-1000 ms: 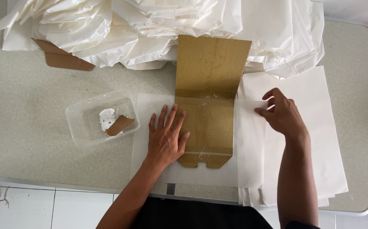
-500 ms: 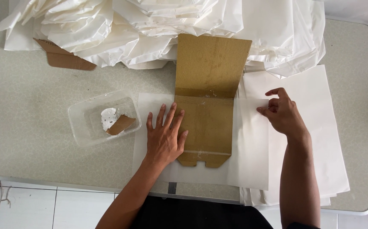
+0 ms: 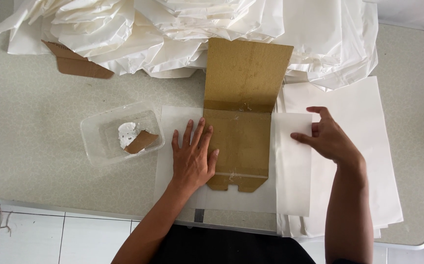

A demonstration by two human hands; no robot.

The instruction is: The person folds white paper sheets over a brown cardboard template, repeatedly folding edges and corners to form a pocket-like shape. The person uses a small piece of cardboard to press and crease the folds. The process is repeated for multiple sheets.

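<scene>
A brown cardboard template (image 3: 244, 112) lies lengthwise on a white paper sheet (image 3: 182, 122) in the middle of the table. My left hand (image 3: 192, 156) rests flat, fingers spread, on the sheet and the template's left edge. My right hand (image 3: 327, 137) pinches the right flap of the sheet (image 3: 292, 166), which is folded up and over beside the template's right edge.
A stack of flat white sheets (image 3: 368, 146) lies on the right. A heap of finished white paper bags (image 3: 173, 34) fills the far side. A clear plastic tub (image 3: 121, 132) with white paste and a cardboard scrap sits left. Another cardboard piece (image 3: 77, 61) lies far left.
My right hand has lifted the sheet's right flap and drawn it leftward toward the template. My left hand has stayed pressed in place.
</scene>
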